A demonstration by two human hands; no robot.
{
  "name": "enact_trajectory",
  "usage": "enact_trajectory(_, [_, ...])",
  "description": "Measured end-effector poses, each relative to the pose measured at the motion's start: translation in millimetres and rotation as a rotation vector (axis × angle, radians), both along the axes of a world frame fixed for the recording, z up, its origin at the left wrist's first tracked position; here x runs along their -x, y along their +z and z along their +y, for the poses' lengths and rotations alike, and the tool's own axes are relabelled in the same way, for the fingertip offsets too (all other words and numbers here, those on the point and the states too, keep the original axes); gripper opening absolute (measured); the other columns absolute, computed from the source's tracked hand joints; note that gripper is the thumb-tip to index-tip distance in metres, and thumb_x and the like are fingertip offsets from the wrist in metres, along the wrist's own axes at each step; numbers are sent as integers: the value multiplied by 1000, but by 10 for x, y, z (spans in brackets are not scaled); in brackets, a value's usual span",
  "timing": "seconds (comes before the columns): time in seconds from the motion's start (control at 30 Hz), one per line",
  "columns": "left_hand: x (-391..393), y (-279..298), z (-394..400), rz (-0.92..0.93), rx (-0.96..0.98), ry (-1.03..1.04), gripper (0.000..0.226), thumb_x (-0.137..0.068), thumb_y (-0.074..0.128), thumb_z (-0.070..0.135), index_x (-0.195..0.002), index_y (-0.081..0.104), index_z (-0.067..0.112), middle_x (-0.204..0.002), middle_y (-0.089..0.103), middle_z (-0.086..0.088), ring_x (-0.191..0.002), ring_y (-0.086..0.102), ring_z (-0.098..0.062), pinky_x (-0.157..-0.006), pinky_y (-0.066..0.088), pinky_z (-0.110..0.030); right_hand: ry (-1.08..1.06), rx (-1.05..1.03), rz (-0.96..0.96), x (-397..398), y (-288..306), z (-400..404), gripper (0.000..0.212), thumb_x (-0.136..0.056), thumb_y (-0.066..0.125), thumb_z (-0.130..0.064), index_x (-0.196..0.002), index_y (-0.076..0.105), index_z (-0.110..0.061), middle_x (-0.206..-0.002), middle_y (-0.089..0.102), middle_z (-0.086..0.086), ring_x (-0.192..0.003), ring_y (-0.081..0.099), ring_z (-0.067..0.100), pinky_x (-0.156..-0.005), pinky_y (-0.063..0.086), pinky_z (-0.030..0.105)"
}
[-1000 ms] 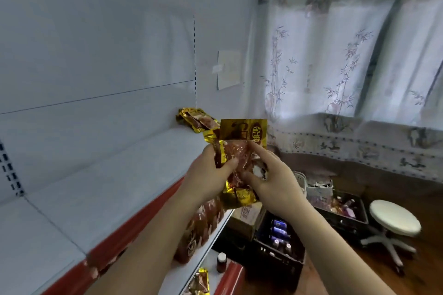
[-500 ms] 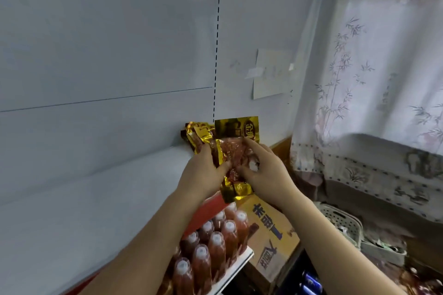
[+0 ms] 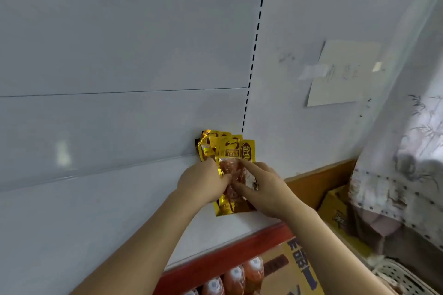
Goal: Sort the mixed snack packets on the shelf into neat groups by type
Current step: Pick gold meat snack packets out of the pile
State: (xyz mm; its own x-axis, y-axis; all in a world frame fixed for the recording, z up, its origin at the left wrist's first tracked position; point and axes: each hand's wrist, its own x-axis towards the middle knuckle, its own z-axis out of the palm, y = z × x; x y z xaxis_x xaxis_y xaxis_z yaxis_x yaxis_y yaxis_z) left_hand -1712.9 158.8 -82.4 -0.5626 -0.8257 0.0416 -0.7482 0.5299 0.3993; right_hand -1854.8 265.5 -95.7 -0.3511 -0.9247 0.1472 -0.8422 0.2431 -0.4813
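White shelf (image 3: 100, 211) bare apart from the right rear corner, where a gold foil snack packet (image 3: 236, 176) lies on a stack of matching packets (image 3: 211, 145). Left hand (image 3: 203, 182) and right hand (image 3: 266, 189) pinch its middle from either side. Judged light, limp, slippery; the edges offer surer purchase. Bottles (image 3: 236, 278) below, clear of the work.

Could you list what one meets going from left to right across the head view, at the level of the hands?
Bare white shelf → left hand → gold snack packet → right hand → orange cardboard box → patterned curtain.
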Motion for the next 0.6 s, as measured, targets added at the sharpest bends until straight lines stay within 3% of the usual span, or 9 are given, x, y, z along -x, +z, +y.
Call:
enact_trajectory(0.07, [21,16,49,-28,12,70,45,-97,51,65,-100,52,20,-81,58,3,-74,58,-17,-61,44,-31,54,-3,11,117,-26,-20,69,-92,53,-61,-154,24,-45,-155,32,0,-141,34,24,-113,37,42])
enact_trajectory(0.17, [51,43,156,-56,57,183,51,-98,46,66,-117,57,20,-98,66,1,-89,64,-21,-70,50,-33,122,-4,21,232,-39,-13,78,-90,53,-66,-155,17,-43,-163,16,1,-147,26,28,-116,35,47])
enact_trajectory(0.33, [108,71,448,-52,163,326,58,-102,41,61,-136,47,15,-127,56,-9,-113,59,-30,-86,53,-41,174,31,97,353,-7,48,81,-92,45,-68,-158,11,-34,-167,3,3,-153,8,28,-121,24,48])
enact_trajectory(0.43, [101,62,590,-10,235,367,61,-102,42,59,-145,43,16,-135,53,-9,-122,54,-31,-95,51,-44,189,142,200,350,37,76,78,-93,37,-69,-158,19,-30,-166,9,6,-153,7,27,-122,24,49])
enact_trajectory(0.6, [-103,47,751,34,323,369,61,-103,45,55,-148,44,15,-142,53,-6,-131,50,-30,-101,46,-43,239,298,264,129,93,40,76,-92,31,-67,-148,43,-18,-157,35,14,-148,26,34,-115,35,53])
